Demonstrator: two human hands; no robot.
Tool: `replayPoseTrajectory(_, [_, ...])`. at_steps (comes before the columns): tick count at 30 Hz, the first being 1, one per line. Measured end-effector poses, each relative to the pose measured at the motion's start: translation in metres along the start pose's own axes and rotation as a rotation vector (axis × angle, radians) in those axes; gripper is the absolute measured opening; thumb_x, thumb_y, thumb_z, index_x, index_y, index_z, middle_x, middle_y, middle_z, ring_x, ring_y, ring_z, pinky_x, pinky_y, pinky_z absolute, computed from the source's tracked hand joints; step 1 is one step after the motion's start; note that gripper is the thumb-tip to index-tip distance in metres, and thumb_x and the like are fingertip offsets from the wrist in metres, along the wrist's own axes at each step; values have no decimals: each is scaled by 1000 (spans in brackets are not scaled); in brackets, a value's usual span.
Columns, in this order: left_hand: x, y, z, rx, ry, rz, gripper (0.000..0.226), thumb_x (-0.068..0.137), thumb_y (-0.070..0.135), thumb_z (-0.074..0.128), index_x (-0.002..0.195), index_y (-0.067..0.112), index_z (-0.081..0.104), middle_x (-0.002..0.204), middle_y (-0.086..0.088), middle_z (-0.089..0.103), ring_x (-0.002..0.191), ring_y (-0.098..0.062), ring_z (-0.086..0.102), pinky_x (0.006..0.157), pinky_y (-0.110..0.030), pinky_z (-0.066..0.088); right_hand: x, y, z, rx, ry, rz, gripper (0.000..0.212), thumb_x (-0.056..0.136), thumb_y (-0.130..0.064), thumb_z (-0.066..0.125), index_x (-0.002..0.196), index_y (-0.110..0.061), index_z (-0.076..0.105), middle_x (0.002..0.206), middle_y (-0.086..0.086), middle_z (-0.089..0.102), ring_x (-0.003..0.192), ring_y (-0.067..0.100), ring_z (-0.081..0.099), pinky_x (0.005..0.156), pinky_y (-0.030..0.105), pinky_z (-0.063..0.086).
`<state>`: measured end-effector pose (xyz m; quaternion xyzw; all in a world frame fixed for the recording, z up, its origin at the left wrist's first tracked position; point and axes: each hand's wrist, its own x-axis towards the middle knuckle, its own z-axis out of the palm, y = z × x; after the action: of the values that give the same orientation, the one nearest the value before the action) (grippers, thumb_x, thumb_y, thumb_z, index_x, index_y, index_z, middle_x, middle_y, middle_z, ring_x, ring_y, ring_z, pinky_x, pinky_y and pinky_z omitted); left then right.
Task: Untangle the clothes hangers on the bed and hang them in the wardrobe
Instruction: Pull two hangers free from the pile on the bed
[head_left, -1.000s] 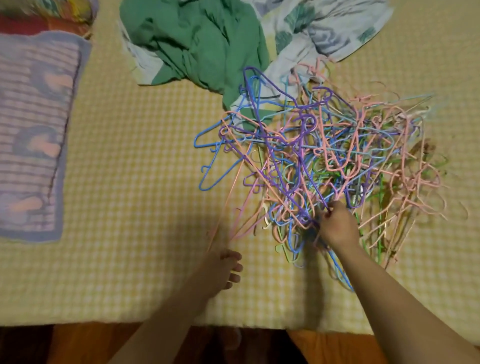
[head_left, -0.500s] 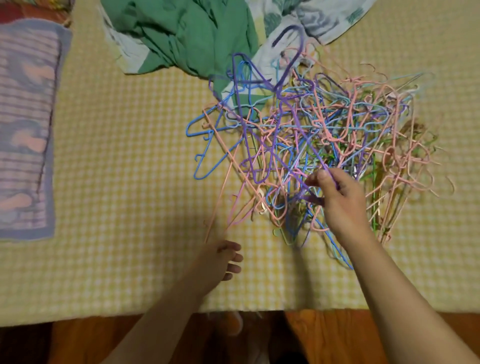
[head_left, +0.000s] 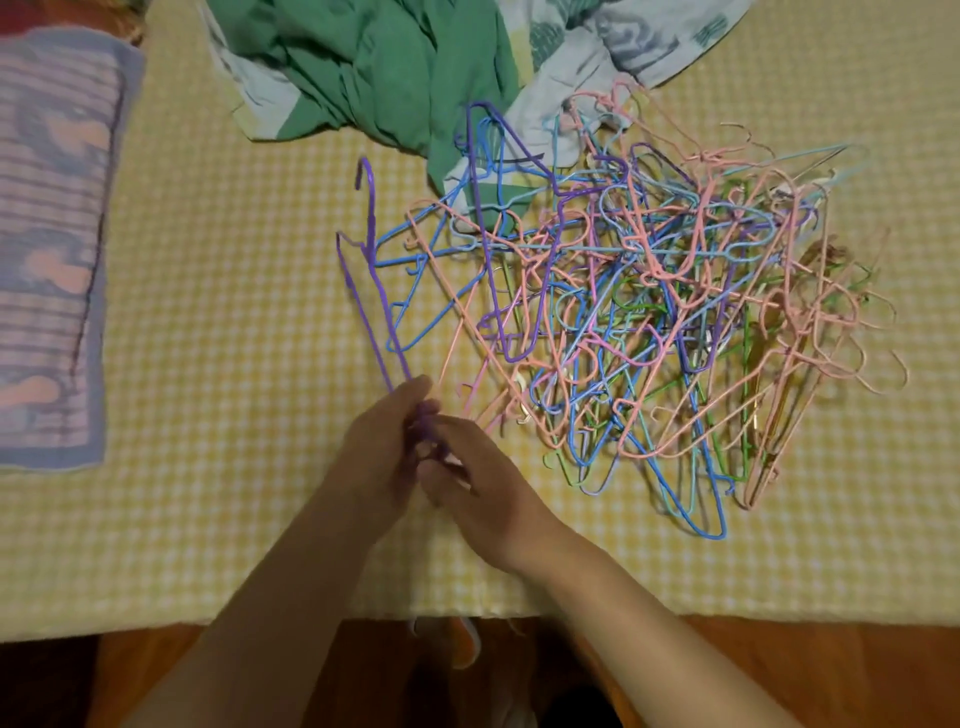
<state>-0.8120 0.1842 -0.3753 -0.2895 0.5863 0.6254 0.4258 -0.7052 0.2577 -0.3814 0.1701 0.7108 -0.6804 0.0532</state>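
Purple hanger (head_left: 375, 291): lower end hidden btwn both hands.

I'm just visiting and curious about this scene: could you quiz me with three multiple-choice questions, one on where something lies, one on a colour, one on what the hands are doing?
1. Where is the green cloth?
A. beyond the hanger pile
B. on the floor
C. under the striped blanket

2. What colour is the hanger held up clear of the pile?
A. green
B. purple
C. pink

3. What are the left hand and right hand doing?
A. both lie flat
B. only one grips
C. both grip the hanger

Answers: 1 A, it lies at the far edge; 2 B, its wire is purple; 3 C, fingers of both close on its end.
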Motion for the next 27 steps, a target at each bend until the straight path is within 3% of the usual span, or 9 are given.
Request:
replayPoseTrajectory(2, [4,0,-32,2,167,37,9,91,23,62,86,16,62,83,-2,60,68,-14,55,56,-28,49,13,12,-10,-39,61,111,34,96,-25,60,129,-18,59,123,-8,58,113,7,58,98,26,47])
replayPoseTrajectory(7, [-7,-12,-110,12,358,84,10,95,24,56,90,16,60,94,-5,64,78,-16,59,66,-34,48,90,60,-69,-303,579,502,22,87,-30,51,102,-19,62,97,9,71,92,31,67,82,38,53])
replayPoseTrajectory(10, [-14,-18,-136,-7,409,88,11,98,22,53,91,17,59,97,-5,63,82,-18,59,69,-36,47,128,59,-90,-497,622,652,24,90,-26,52,104,-8,60,107,16,67,104,37,61,73,33,40])
replayPoseTrajectory(13, [-18,-23,-148,-2,405,96,9,98,22,54,95,17,61,103,-7,64,87,-19,60,72,-37,50,149,60,-96,-542,619,738,25,88,-23,57,102,-5,65,111,16,69,103,36,64,73,33,43])
replayPoseTrajectory(19, [-28,-22,-150,-19,343,154,14,99,24,53,104,15,63,109,-10,65,100,-26,63,81,-43,56,167,59,-90,-329,717,586,17,92,-19,56,95,-6,67,94,15,70,93,34,67,79,37,51])
replayPoseTrajectory(21, [-32,-20,-149,-52,323,167,15,100,23,51,105,14,61,112,-13,64,103,-28,62,85,-47,56,171,56,-83,-73,715,454,17,92,-19,53,80,-13,63,66,4,70,68,28,67,77,44,57])
replayPoseTrajectory(23, [-36,-19,-145,-88,309,176,14,100,23,50,101,14,60,114,-15,64,105,-30,62,86,-50,55,168,46,-79,187,710,390,15,90,-17,51,78,-17,60,50,-3,63,53,25,64,59,43,59])
replayPoseTrajectory(25, [-41,-19,-141,-123,287,187,11,100,21,50,100,14,59,112,-14,65,103,-29,63,86,-51,55,158,28,-75,470,697,326,15,96,-12,46,87,-12,58,50,-3,56,51,24,58,44,27,48])
replayPoseTrajectory(27, [-47,-19,-135,-150,256,205,16,101,16,47,112,13,57,113,-11,65,102,-27,63,80,-48,57,138,8,-69,789,614,258,12,101,-7,41,98,-6,53,57,2,54,55,20,61,47,26,49])
